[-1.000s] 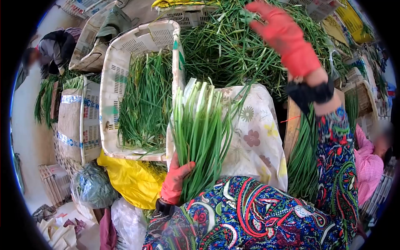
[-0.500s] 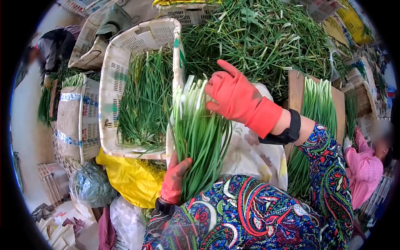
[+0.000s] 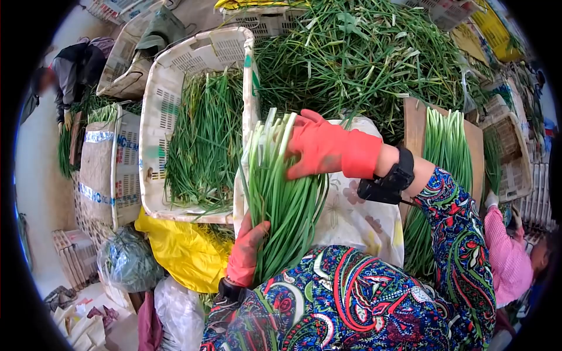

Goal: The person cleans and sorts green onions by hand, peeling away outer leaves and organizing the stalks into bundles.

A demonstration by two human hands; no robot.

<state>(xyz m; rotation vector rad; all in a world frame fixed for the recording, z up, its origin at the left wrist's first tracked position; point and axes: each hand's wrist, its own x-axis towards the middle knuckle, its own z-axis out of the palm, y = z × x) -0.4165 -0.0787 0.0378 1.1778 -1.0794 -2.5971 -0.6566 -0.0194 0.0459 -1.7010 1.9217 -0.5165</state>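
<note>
Crates, sacks and greenery crowd the room around me, with a tangled heap of loose stalks (image 3: 357, 64) spread across the far side. At the left edge a person in a dark jacket (image 3: 82, 67) bends forward, and on my right another person's pink sleeve (image 3: 496, 231) shows beside stacked crates.

Before me, over a flower-printed sheet (image 3: 363, 225), I have the bunch of green stalks (image 3: 281, 202). Its long axis runs straight away from my body: the pale, whitish ends point outward to the heap, roughly gathered but uneven, while the green leaf ends run back to my patterned top (image 3: 363, 298), bulging a little to the right midway.

My left hand (image 3: 249, 248), in a red glove, grips the bunch low on its left side, thumb across the front and the other fingers hidden behind the leaves. My right hand (image 3: 313, 146), gloved the same, touches the upper right side just below the pale ends, fingers bent; I cannot tell whether they close round any stalks. A black band (image 3: 395, 178) sits on that wrist.

Left of the bunch stands a white crate (image 3: 151, 146) part-filled with greens; to the right, another bunch (image 3: 449, 146) lies on a brown board (image 3: 414, 126), pale ends also pointing away.
</note>
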